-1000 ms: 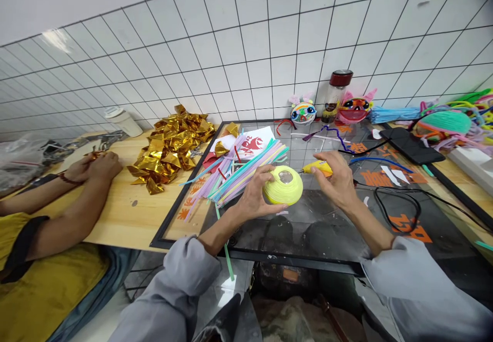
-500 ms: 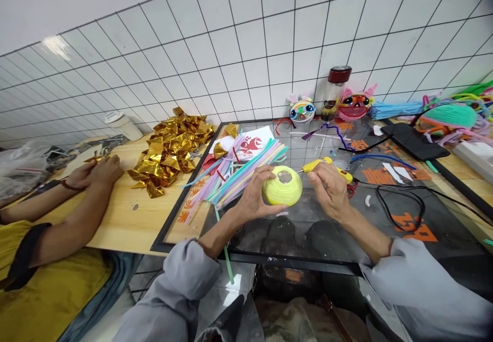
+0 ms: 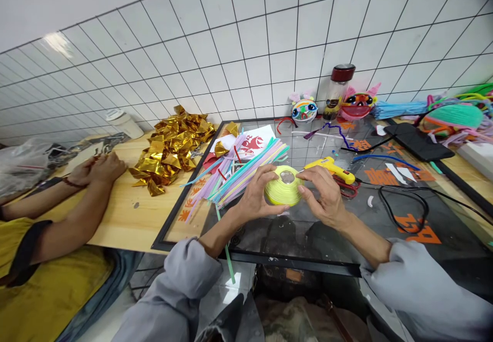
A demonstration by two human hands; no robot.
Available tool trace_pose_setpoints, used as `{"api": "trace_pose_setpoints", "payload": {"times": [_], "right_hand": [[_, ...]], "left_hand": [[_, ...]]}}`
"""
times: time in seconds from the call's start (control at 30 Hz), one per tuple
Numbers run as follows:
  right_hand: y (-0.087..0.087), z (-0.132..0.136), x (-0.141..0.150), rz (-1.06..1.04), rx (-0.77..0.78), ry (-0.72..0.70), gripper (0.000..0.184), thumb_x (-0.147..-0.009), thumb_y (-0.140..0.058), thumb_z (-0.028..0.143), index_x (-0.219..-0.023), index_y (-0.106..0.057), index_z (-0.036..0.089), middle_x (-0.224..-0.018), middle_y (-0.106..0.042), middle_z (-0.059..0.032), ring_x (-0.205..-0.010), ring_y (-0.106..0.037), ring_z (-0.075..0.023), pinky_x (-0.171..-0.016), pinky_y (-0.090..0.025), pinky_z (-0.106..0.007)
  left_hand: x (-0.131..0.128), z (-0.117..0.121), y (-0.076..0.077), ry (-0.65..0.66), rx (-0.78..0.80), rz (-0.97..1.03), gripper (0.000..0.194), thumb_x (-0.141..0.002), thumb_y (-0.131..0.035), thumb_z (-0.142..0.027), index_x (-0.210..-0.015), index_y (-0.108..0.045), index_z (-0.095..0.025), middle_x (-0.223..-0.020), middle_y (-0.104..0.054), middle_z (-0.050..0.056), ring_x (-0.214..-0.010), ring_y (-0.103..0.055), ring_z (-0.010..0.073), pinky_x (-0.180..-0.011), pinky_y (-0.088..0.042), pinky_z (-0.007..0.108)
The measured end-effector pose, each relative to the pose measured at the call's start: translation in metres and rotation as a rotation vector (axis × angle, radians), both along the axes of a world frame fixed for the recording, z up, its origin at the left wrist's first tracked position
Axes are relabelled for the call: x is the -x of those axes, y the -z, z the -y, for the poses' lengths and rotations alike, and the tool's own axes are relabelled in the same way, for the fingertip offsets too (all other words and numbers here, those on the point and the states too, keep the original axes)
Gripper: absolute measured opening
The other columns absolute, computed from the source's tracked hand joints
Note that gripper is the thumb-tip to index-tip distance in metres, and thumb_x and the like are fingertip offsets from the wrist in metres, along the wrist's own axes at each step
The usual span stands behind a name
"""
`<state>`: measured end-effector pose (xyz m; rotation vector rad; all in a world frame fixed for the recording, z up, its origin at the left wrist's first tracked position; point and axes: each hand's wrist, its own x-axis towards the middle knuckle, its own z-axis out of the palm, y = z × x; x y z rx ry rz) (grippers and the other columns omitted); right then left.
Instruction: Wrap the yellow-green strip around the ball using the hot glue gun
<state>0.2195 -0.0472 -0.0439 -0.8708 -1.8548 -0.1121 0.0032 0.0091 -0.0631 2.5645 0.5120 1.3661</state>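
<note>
A rounded yellow form (image 3: 280,193), ringed with yellow fuzzy strands that look like pipe cleaners, is held up over the dark tabletop. A clear round patch shows at its top. My left hand (image 3: 259,194) grips its left side, thumb below and fingers above. On the opposite side, my right hand (image 3: 324,195) presses thumb and fingertips to the rim beside the clear patch. Just beyond the right hand lies a yellow glue gun (image 3: 339,170), its nozzle partly hidden behind that hand's fingers. A bundle of pastel pipe cleaners (image 3: 246,172) rests left of the form.
A glass-topped table (image 3: 327,239) has a black frame. Two decorated faces (image 3: 304,110) and a lidded bottle (image 3: 338,93) stand by the wall. A black phone (image 3: 421,141) and looped cable (image 3: 404,219) lie right. Gold folded pieces (image 3: 169,149) sit near a co-worker's hands (image 3: 102,170).
My right hand has moved left and its fingers have opened from a curl onto the yellow form's rim. More of the glue gun shows behind it. My left hand keeps its hold.
</note>
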Motion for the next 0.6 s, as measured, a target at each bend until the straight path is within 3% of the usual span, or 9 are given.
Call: {"api": "trace_pose_setpoints", "payload": {"times": [0.27, 0.6], "right_hand": [[-0.0004, 0.0005, 0.0001, 0.036, -0.011, -0.001, 0.019, -0.097, -0.056, 0.022, -0.114, -0.065, 0.021, -0.097, -0.066, -0.0081, -0.09, -0.061, -0.023, -0.079, -0.049, -0.039], [-0.003, 0.0027, 0.0009, 0.274, -0.135, 0.023, 0.032, -0.093, -0.056, 0.016, -0.12, -0.069, 0.027, -0.098, -0.065, -0.0073, -0.088, -0.057, -0.0221, -0.076, -0.042, -0.038]], "left_hand": [[-0.001, 0.0012, 0.0004, 0.0, 0.006, 0.017, 0.082, -0.069, -0.089, -0.04, -0.13, -0.037, -0.024, -0.13, -0.055, 0.015, -0.124, -0.059, 0.0311, -0.101, -0.052, 0.052], [0.0019, 0.0025, 0.0007, -0.01, 0.0, -0.03, 0.076, -0.072, -0.087, -0.042, -0.129, -0.04, -0.028, -0.133, -0.051, 0.013, -0.126, -0.057, 0.0316, -0.101, -0.052, 0.053]]}}
